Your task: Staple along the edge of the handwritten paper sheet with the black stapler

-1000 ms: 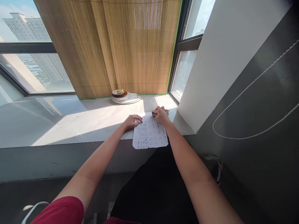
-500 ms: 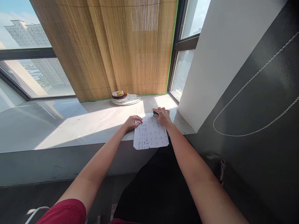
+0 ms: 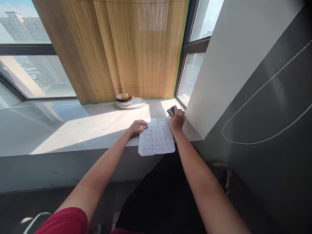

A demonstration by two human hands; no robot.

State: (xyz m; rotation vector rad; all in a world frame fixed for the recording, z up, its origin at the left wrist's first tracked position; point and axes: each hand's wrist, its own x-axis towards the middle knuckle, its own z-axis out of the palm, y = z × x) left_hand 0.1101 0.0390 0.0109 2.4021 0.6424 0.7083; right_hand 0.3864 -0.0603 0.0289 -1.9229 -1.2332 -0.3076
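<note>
A sheet of paper (image 3: 157,138) with rows of handwriting lies on the window sill, its near edge hanging over the front. At its upper left corner, my left hand (image 3: 138,126) rests with thumb and fingers closed on the paper's edge. My right hand (image 3: 177,119) is just beyond the upper right corner of the sheet, closed round a small dark object (image 3: 171,111) that looks like a stapler. That object points up and left, apart from the paper.
A stack of plates (image 3: 125,100) sits at the back of the sill (image 3: 97,125), under a bamboo blind (image 3: 122,48). A grey wall stands at the right, with a bead cord (image 3: 243,143) hanging before it.
My right hand has moved off the paper's top edge, to the right and slightly up, with the dark object in it. My left hand stays at the paper's corner.
</note>
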